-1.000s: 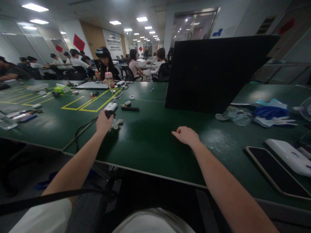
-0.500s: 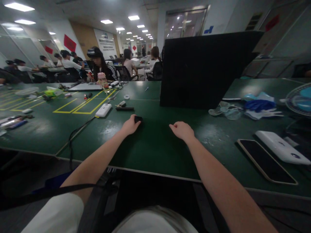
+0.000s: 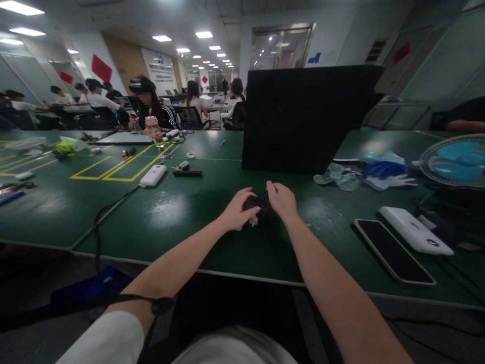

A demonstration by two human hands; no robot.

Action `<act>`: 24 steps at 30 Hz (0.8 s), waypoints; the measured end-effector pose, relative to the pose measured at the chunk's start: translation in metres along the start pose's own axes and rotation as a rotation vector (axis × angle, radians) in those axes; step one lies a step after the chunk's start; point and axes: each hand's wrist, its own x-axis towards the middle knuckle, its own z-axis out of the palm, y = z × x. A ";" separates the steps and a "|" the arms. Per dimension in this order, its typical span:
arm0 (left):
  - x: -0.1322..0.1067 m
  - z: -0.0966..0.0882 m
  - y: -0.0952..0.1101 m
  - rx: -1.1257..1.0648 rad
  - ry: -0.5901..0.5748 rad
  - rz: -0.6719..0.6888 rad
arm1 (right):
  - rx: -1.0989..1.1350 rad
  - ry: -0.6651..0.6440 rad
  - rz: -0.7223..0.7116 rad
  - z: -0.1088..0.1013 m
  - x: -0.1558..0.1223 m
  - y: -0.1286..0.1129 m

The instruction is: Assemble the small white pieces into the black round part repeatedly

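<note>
My left hand is closed round a small black object, its thumb across the near side. What kind of object it is, I cannot make out. A small whitish, see-through bit shows just below that thumb. Close by on the right, my right hand has its fingers curled and its thumb and index finger near each other. Whether it touches the black object or holds anything is hidden. Both hands are low over the green table.
A big black panel stands beyond my hands. Rightward lie a phone, a white device, blue and white gloves and a fan. Leftward are a white box, a dark bar and a cable. People sit behind.
My left hand has moved right and nearer with the black object, close to my right hand. The whitish bit now shows under it. The view has shifted slightly.
</note>
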 end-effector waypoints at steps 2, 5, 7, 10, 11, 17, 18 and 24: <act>-0.009 -0.025 -0.020 -0.029 0.187 -0.057 | -0.005 -0.109 -0.126 -0.004 -0.008 -0.009; -0.025 -0.060 -0.047 0.087 0.331 -0.198 | -0.098 -0.392 -0.430 -0.007 -0.022 -0.023; -0.034 -0.076 -0.058 0.158 0.308 -0.276 | -0.142 -0.549 -0.578 -0.004 -0.030 -0.031; -0.040 -0.082 -0.060 0.218 0.232 -0.344 | -0.182 -0.661 -0.639 0.007 -0.038 -0.038; -0.040 -0.081 -0.058 0.233 0.206 -0.346 | -0.189 -0.670 -0.631 0.012 -0.039 -0.038; -0.039 -0.068 -0.039 0.333 0.023 -0.273 | -0.047 -0.571 -0.474 0.025 -0.036 -0.030; -0.039 -0.068 -0.037 0.340 -0.005 -0.272 | -0.017 -0.525 -0.448 0.024 -0.036 -0.029; -0.041 -0.067 -0.031 0.286 -0.124 -0.212 | 0.084 -0.279 -0.573 0.027 -0.041 -0.037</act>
